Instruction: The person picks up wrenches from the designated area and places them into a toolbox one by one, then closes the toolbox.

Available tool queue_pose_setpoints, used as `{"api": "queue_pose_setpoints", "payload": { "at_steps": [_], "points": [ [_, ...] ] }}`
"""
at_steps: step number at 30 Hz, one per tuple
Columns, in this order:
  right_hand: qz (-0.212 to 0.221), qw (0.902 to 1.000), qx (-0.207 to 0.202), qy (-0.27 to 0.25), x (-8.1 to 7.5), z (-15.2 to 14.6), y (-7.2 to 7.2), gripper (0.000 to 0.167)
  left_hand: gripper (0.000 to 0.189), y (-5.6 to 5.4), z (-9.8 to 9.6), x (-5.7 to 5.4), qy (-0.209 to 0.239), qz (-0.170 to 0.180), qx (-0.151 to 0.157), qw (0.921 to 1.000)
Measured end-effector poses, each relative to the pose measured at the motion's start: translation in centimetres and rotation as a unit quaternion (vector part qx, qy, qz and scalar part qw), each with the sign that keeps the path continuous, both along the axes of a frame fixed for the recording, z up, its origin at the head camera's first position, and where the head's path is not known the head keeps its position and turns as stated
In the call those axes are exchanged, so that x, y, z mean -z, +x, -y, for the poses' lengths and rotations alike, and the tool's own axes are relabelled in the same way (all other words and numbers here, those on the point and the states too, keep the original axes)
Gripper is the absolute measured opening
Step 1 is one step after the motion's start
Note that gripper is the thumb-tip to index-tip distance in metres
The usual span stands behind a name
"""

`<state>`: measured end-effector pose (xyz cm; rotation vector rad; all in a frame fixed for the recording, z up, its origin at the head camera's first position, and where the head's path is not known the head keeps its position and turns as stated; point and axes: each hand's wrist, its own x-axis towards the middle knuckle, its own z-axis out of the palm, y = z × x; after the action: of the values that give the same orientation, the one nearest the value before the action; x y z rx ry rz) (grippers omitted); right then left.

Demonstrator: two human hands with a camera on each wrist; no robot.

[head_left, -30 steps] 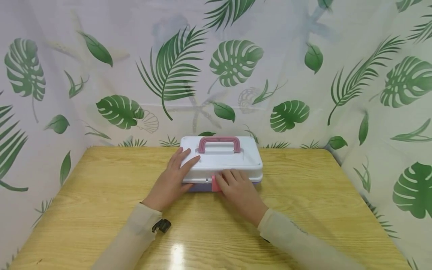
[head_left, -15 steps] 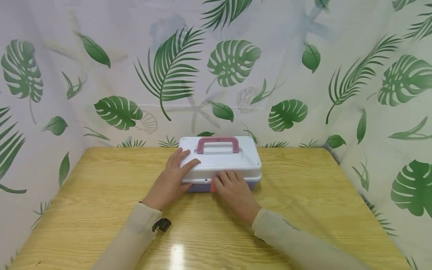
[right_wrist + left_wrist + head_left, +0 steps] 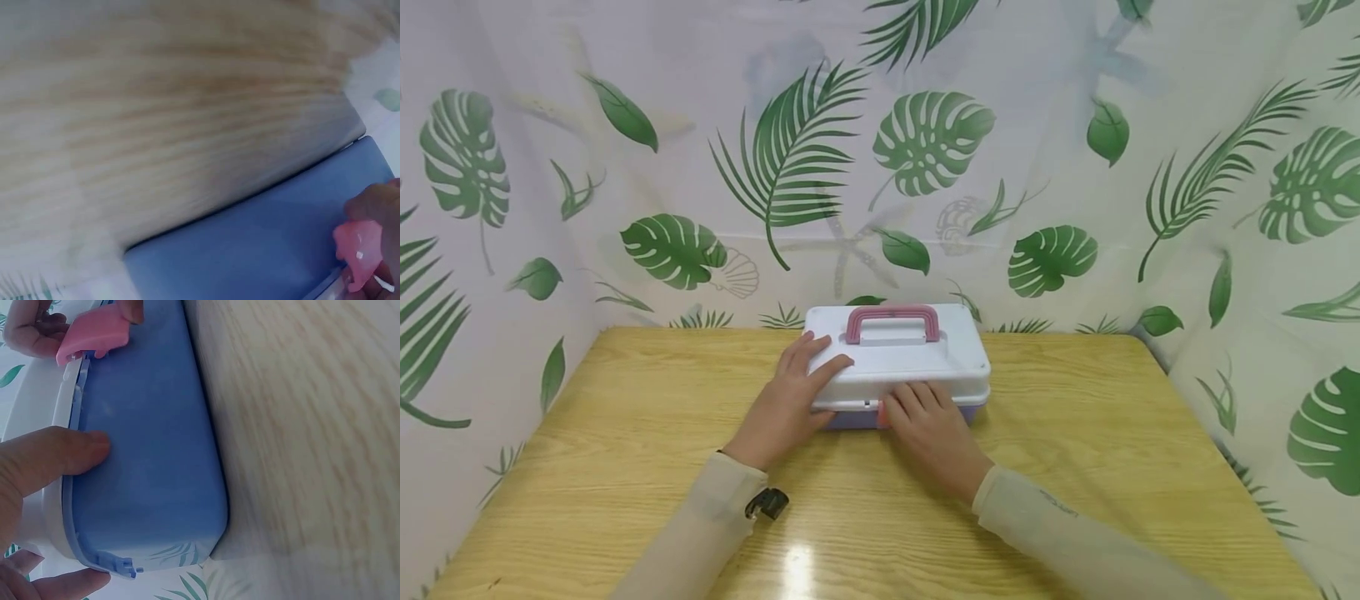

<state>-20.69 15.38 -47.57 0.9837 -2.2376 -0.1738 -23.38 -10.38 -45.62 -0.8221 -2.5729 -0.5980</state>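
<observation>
A plastic storage box with a white lid (image 3: 895,360), a pink handle (image 3: 892,312) and a blue-violet base (image 3: 147,425) stands on the table. My left hand (image 3: 784,406) rests at its left end with fingers spread and straight; the thumb (image 3: 72,450) presses the base's front below the rim, and another finger touches the end. My right hand (image 3: 936,429) pinches the pink latch (image 3: 94,332) at the front, its thumb (image 3: 369,203) at the lower edge and fingers at the upper. In the right wrist view the latch (image 3: 359,250) sits between thumb and fingers. The lid lies on the base.
The wooden table (image 3: 647,400) extends left, right and in front of the box. Behind it hangs a white curtain (image 3: 895,183) with green leaf prints, close to the table's back edge. A small black clip (image 3: 767,503) hangs at my left sleeve.
My right fingers have shifted slightly over the latch, and less of its pink shows in the head view. The left hand and the box hold their place; the head view has drifted a little.
</observation>
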Motion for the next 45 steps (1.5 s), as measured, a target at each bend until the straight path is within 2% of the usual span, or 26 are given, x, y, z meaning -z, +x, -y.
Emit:
{"api": "queue_pose_setpoints", "payload": {
  "at_steps": [4,9,13,18,22,25,26,30,32,35,36,38,39,42,43,44,45],
  "points": [
    [-0.008,0.9994,-0.028,-0.018,-0.6,-0.5,0.2,0.041,0.074,0.0,0.1,-0.1,-0.003,0.001,0.000,1.0000],
    [-0.016,0.9987,-0.047,0.012,-0.8,-0.4,0.0,0.029,0.073,-0.1,0.2,-0.4,-0.005,-0.002,0.000,1.0000],
    [-0.039,0.9970,-0.056,0.037,-0.8,-0.3,-0.4,0.044,0.073,-0.3,0.4,-0.5,-0.004,-0.009,-0.001,1.0000],
    [-0.020,0.9973,-0.052,0.049,-1.2,-0.1,-0.7,0.026,0.074,-0.4,0.6,-0.3,-0.006,-0.012,-0.002,0.9999],
    [0.000,0.9981,-0.040,0.046,-1.0,0.3,-1.1,0.025,0.074,-0.4,0.8,-0.4,-0.008,-0.018,-0.004,0.9998],
    [-0.001,0.9984,-0.034,0.045,-0.6,0.4,-1.4,0.011,0.074,-0.4,0.8,-0.5,-0.008,-0.019,-0.002,0.9998],
    [-0.004,0.9984,-0.033,0.045,-0.4,0.4,-1.4,0.013,0.073,-0.4,0.7,-0.5,-0.007,-0.019,0.001,0.9998],
    [-0.017,0.9986,-0.035,0.036,0.0,0.2,-1.4,0.037,0.073,-0.2,0.5,-0.4,-0.007,-0.019,0.008,0.9998],
    [-0.018,0.9986,-0.036,0.033,0.1,0.0,-1.4,0.033,0.073,-0.2,0.4,-0.4,-0.008,-0.020,0.006,0.9997],
    [-0.013,0.9986,-0.045,0.027,-0.2,-0.3,-1.4,0.015,0.074,-0.2,0.4,-0.3,-0.011,-0.009,0.005,0.9999],
    [-0.006,0.9984,-0.050,0.024,-0.4,-0.5,-1.3,0.021,0.074,-0.2,0.5,-0.2,-0.013,-0.003,0.006,0.9999],
    [0.006,0.9978,-0.066,0.005,-0.8,-0.9,-1.3,0.037,0.075,-0.3,0.6,-0.3,-0.015,0.012,0.009,0.9998],
    [0.017,0.9971,-0.072,-0.013,-1.1,-1.2,-1.3,0.039,0.076,-0.3,0.7,-0.3,-0.012,0.021,0.011,0.9996],
    [0.037,0.9899,-0.073,-0.116,-2.0,-2.5,-1.2,0.034,0.077,-0.3,1.1,-0.6,0.010,0.045,0.014,0.9989],
    [0.034,0.9828,-0.065,-0.169,-2.3,-3.2,-1.2,0.031,0.077,-0.2,1.2,-0.7,0.028,0.055,0.014,0.9980],
    [0.037,0.9716,-0.049,-0.229,-2.6,-3.9,-1.2,0.028,0.076,-0.2,1.3,-0.8,0.049,0.066,0.013,0.9965],
    [0.047,0.9552,-0.029,-0.291,-2.9,-4.7,-1.1,0.026,0.075,-0.2,1.4,-0.9,0.073,0.079,0.011,0.9941]
  ]
}}
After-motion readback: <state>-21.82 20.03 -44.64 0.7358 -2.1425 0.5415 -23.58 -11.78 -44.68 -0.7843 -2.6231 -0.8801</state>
